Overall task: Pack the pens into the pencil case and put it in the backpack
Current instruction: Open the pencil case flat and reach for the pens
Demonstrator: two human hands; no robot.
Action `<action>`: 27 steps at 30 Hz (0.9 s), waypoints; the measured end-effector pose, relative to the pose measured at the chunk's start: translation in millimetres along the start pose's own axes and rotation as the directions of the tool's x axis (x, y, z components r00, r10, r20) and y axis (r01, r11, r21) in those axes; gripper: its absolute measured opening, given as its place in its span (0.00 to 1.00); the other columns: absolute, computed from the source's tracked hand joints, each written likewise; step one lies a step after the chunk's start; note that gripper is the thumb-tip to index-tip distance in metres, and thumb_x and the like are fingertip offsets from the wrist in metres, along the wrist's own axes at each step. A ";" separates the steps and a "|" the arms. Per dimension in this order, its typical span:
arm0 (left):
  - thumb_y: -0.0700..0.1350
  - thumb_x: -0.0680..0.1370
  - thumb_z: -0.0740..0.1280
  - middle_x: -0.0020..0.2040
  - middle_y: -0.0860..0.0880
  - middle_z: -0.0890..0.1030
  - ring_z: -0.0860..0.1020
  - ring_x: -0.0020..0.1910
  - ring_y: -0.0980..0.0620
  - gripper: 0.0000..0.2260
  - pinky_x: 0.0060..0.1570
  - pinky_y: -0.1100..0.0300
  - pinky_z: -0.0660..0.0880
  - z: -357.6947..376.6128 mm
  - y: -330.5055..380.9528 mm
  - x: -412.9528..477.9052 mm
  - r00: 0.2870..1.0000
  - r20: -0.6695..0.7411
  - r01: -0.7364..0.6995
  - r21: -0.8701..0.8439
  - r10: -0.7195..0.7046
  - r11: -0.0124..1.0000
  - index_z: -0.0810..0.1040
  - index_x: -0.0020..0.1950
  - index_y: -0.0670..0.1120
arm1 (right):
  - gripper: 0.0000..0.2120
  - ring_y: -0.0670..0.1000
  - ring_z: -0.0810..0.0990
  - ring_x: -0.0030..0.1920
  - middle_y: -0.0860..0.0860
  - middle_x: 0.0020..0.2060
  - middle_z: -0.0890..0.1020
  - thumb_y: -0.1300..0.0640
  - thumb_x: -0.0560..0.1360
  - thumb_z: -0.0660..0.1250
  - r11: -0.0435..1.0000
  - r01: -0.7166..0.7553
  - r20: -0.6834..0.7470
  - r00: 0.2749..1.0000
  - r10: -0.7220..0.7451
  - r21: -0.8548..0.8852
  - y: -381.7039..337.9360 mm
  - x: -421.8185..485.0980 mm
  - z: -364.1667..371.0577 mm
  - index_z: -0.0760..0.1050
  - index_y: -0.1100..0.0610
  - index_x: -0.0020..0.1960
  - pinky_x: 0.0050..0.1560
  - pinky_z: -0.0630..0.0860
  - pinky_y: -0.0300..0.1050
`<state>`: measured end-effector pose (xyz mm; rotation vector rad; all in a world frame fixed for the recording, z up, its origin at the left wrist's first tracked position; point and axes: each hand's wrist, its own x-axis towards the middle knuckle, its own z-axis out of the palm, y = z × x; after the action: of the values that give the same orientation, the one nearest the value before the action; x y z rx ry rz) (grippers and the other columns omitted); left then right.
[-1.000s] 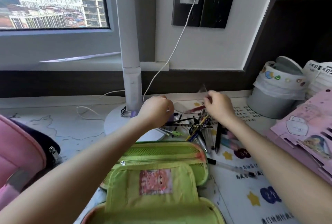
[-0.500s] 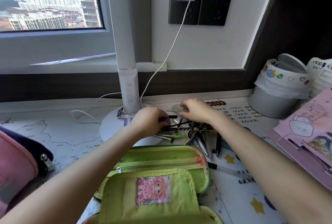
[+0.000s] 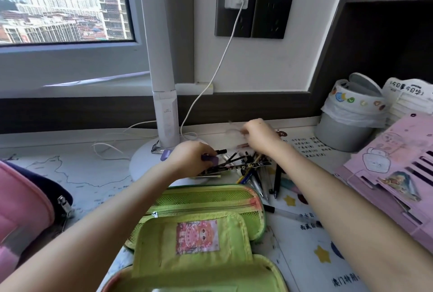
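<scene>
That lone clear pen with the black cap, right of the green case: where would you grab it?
Pinch the clear pen mid-barrel, coming straight down from above, fingers across its length. It lies flat on the desk mat, apart from the pen pile, so both long sides look free.

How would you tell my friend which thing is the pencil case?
Start at the white lamp post on the desk. Just in front of its round base lies the pencil case, unzipped and open. It is the only bright green thing, with a pink cartoon sticker inside, unlike the pink backpack on the left.
</scene>
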<state>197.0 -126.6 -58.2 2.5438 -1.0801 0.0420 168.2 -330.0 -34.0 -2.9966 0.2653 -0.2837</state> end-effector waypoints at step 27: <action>0.56 0.66 0.73 0.61 0.51 0.73 0.69 0.60 0.50 0.30 0.59 0.54 0.68 -31.7 30.0 -180.4 1.000 -0.007 0.007 0.000 -0.007 1.000 0.69 0.66 0.57 | 0.18 0.48 0.79 0.56 0.50 0.55 0.82 0.48 0.73 0.68 0.806 0.526 0.004 0.837 -0.547 0.272 -76.9 -260.7 -10.0 0.78 0.55 0.60 0.59 0.74 0.43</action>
<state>52.5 -10.4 -49.8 2.5457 -1.0685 0.0492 -73.4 -207.7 -59.5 -2.7385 -0.6026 -0.2183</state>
